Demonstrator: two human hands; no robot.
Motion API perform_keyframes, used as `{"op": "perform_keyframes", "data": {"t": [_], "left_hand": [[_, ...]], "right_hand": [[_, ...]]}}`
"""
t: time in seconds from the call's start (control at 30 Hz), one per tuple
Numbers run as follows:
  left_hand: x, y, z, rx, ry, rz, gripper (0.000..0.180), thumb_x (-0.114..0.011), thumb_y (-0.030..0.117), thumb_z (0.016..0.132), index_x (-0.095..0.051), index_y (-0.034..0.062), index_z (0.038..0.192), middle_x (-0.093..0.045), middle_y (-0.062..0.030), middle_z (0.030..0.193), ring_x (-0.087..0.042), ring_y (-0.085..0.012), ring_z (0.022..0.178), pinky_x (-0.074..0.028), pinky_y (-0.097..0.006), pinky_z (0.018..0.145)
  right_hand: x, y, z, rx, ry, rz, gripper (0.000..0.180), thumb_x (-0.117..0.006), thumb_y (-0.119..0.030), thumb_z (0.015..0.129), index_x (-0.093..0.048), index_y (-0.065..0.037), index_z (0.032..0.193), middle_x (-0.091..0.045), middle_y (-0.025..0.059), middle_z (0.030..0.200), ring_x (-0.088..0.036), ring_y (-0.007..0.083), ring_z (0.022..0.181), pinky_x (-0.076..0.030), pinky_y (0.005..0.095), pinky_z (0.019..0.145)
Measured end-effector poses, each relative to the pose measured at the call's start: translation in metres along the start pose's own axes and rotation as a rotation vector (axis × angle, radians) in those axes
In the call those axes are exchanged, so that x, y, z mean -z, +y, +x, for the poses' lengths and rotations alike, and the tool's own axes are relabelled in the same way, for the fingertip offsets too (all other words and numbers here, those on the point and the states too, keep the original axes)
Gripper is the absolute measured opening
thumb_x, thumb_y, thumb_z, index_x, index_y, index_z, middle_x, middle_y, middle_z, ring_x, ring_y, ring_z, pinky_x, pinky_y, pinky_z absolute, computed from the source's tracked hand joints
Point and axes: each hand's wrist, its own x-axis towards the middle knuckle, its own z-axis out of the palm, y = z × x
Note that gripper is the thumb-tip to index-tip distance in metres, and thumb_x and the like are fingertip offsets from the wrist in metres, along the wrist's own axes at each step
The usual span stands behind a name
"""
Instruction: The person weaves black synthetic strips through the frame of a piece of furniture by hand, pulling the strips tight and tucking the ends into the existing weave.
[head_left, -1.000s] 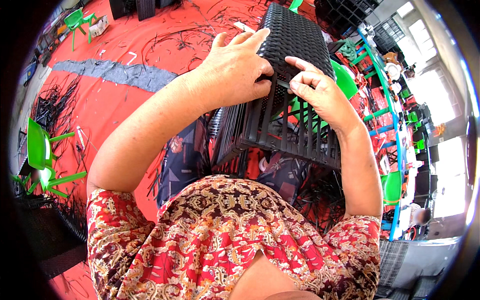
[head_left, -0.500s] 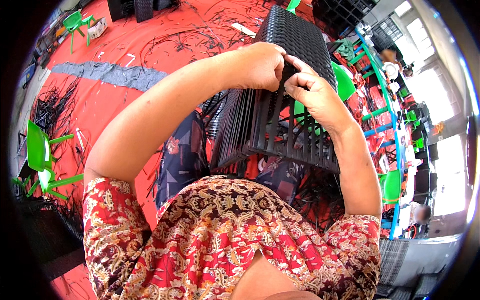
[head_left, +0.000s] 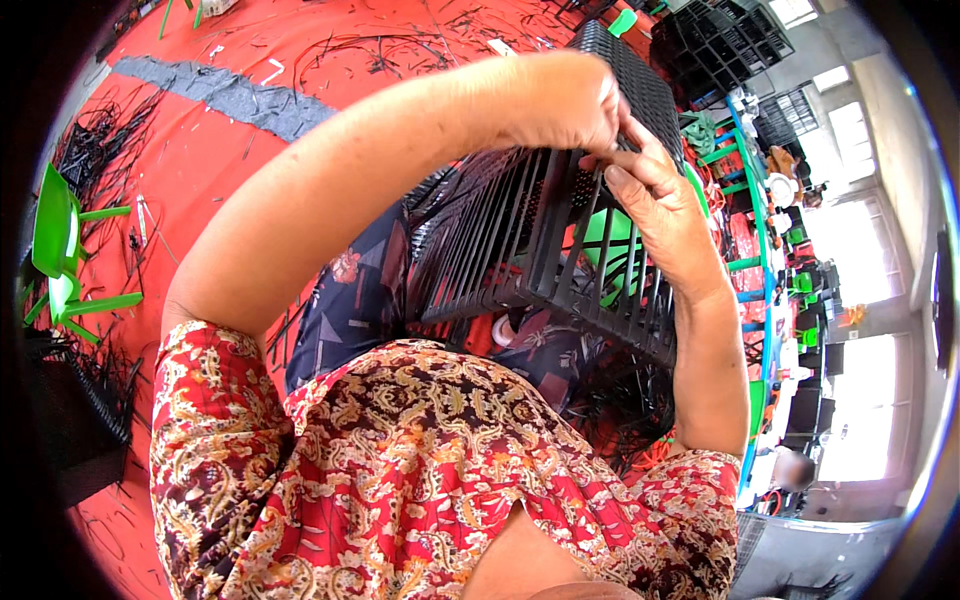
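Between my knees stands a black wicker furniture piece (head_left: pixel 630 72), its far part tightly woven and its near side a frame of bare slats (head_left: pixel 475 255). My left hand (head_left: pixel 570 100) is closed at the near edge of the weave, knuckles up, its fingertips mostly hidden. Close against it, my right hand (head_left: pixel 655 200) has bent fingers and a thumb pressed together in a pinch. The fingers of both hands meet over the corner where weave and slats join. Whatever they grip is too small or hidden to make out.
Black strips (head_left: pixel 95 150) lie in heaps on the red floor covering (head_left: pixel 240 180), which a grey strip (head_left: pixel 225 95) crosses. A green chair (head_left: pixel 55 235) is at left. Stacked black frames (head_left: pixel 715 45) and a long green-and-blue rack (head_left: pixel 755 200) stand at right.
My left hand has moved rightward and turned further over, staying against the right hand. The right hand has shifted slightly right. The whole view has tilted a little.
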Motion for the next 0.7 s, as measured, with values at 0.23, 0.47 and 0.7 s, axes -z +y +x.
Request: {"op": "perform_keyframes", "data": {"t": [0.23,0.47,0.7], "left_hand": [[0.013,-0.004,-0.022,-0.033,0.273,-0.122,0.021,-0.061,0.018,0.085,-0.063,-0.002,0.089,-0.063,-0.0099,0.093,-0.059,-0.0123,0.079,-0.047,-0.026,0.07],[-0.073,-0.023,-0.065,0.2,0.267,-0.843,0.018,-0.061,0.018,0.089,-0.062,0.002,0.096,-0.059,0.003,0.077,-0.054,-0.005,0.064,-0.047,-0.02,0.059],[-0.097,-0.016,-0.05,0.228,0.355,-1.109,0.024,-0.061,0.013,0.088,-0.063,0.0011,0.109,-0.059,0.0038,0.076,-0.048,-0.0032,0.059,-0.04,-0.019,0.053]], "right_hand": [[0.003,-0.013,0.016,-0.23,-0.038,0.53,0.02,-0.059,-0.018,0.09,-0.063,-0.004,0.076,-0.049,0.0147,0.129,-0.043,0.0163,0.119,-0.031,0.0304,0.097],[0.013,-0.027,0.001,-0.252,0.036,0.516,0.025,-0.053,-0.014,0.091,-0.06,0.005,0.105,-0.045,0.0167,0.135,-0.041,0.0048,0.067,-0.039,0.0204,0.071],[0.022,-0.04,0.002,-0.274,-0.095,0.179,0.024,-0.057,-0.009,0.08,-0.053,-0.002,0.058,-0.051,0.0184,0.127,-0.045,0.0193,0.117,-0.032,0.0306,0.096]]}}
